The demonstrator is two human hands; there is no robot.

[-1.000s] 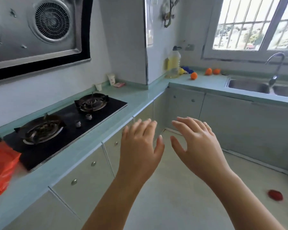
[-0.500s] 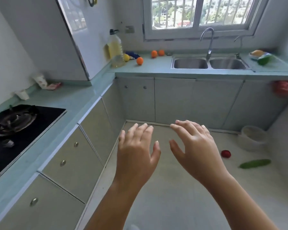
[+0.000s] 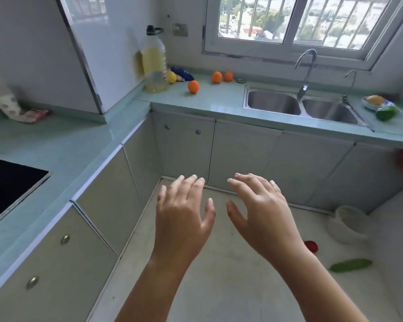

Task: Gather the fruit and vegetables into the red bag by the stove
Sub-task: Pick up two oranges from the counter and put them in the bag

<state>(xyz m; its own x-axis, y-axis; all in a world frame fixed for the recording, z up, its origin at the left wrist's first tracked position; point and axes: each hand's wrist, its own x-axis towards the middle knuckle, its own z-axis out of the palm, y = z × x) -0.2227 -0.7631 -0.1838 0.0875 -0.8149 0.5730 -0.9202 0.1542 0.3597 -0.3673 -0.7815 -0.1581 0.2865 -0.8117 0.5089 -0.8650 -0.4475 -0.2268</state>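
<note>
— Red bag: can you see it?
— No. Only the stove [image 3: 7, 182] corner shows, cut off at the left edge. A red fruit [image 3: 311, 245] on the floor is half hidden behind the right wrist.
— Hands?
— Left hand [image 3: 182, 219] and right hand [image 3: 263, 217] hover side by side, palms down, fingers spread, empty. Three oranges [image 3: 193, 86] sit on the far counter, a cucumber [image 3: 350, 265] on the floor.
</note>
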